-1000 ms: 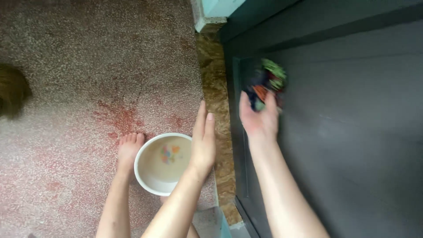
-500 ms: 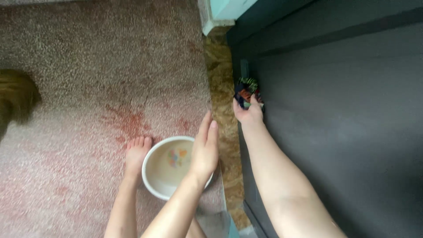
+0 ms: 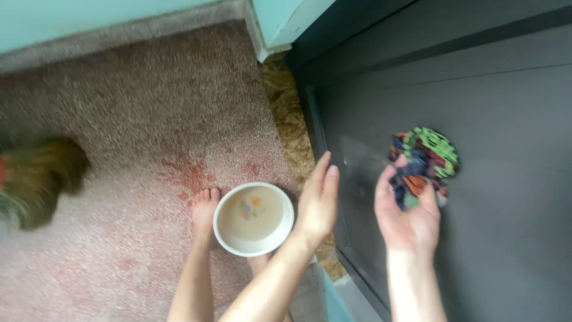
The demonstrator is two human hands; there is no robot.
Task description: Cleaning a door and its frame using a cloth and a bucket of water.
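My right hand [image 3: 408,217] grips a crumpled multicoloured cloth [image 3: 424,161] of green, orange and dark blue, pressed against a dark grey door panel [image 3: 506,179]. A wet streak shows on the panel just left of the cloth. My left hand [image 3: 319,200] hangs flat with fingers straight and together, holding nothing, beside a white bowl [image 3: 221,229] of cloudy water. The bowl sits on the speckled floor next to my bare foot [image 3: 205,209].
The floor [image 3: 131,119] is reddish-grey speckled stone, with a brown marbled threshold strip [image 3: 292,131] along the door's base. A pale teal wall [image 3: 71,21] runs along the top. A brown broom-like brush [image 3: 36,179] lies blurred at the left edge.
My right hand has swept the cloth from the door's lower left edge out to the right across the panel. The view shifted, showing more of the wall and brush.
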